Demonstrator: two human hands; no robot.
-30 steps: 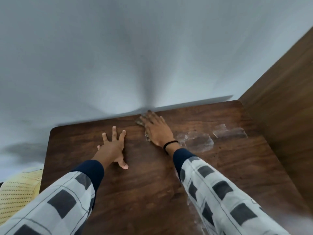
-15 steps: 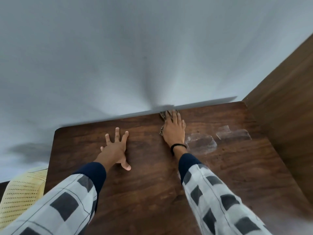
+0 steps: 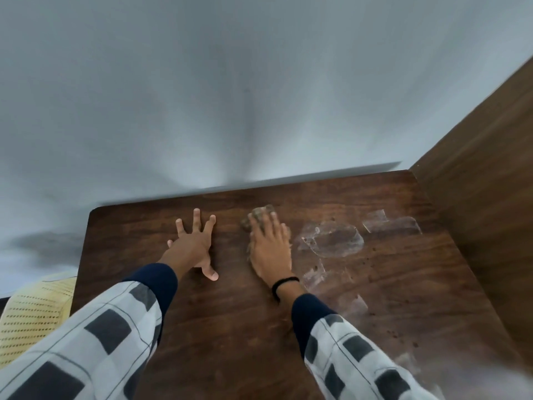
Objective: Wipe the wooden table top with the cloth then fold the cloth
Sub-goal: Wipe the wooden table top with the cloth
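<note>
The right hand (image 3: 269, 246) lies flat, its grip spread over a crumpled brownish cloth (image 3: 261, 215) on the dark wood-grain tabletop (image 3: 230, 327). Just left of the cloth, the left hand (image 3: 194, 245) rests splayed, holding nothing. Right of the cloth lie clear glossy tape patches (image 3: 334, 239).

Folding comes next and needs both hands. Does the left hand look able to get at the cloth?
Probably yes: the left hand lies flat beside the cloth, with bare table top between.
</note>
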